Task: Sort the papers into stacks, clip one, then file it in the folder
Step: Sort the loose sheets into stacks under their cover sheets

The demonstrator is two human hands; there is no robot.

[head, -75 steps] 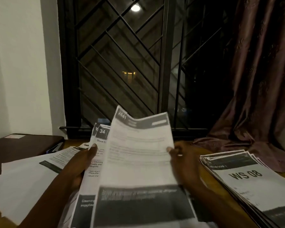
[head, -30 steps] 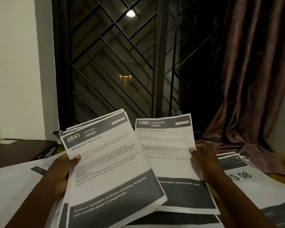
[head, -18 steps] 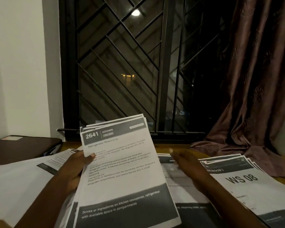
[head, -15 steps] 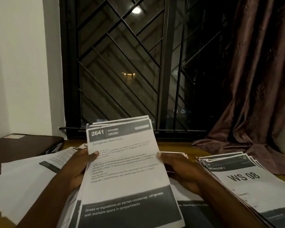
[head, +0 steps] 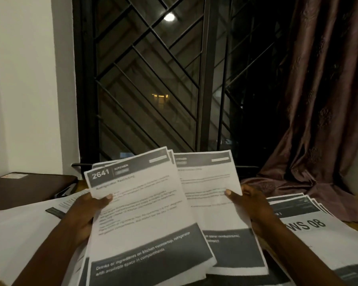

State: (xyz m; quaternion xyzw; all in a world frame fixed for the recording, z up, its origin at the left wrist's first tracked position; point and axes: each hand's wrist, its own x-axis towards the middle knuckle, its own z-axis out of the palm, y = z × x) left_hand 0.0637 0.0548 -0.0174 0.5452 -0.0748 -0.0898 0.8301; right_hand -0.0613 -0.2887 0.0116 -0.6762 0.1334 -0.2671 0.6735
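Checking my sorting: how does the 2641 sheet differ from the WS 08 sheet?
The 2641 sheet is held up in the left hand; the WS 08 sheet lies on a stack on the table. 2641 reads upright to the camera; WS 08 is turned around. Both are white with dark bands.

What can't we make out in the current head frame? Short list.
- Sheet in the right hand: header number hidden by the 2641 sheet overlapping it; body text blurred.
- Left hand: fingers hidden behind its bundle; sheet count unknown.
- WS 08 stack: cut off by the right and bottom edges.
- Dark folder: label too small, contents unseen.
- No clip visible anywhere.
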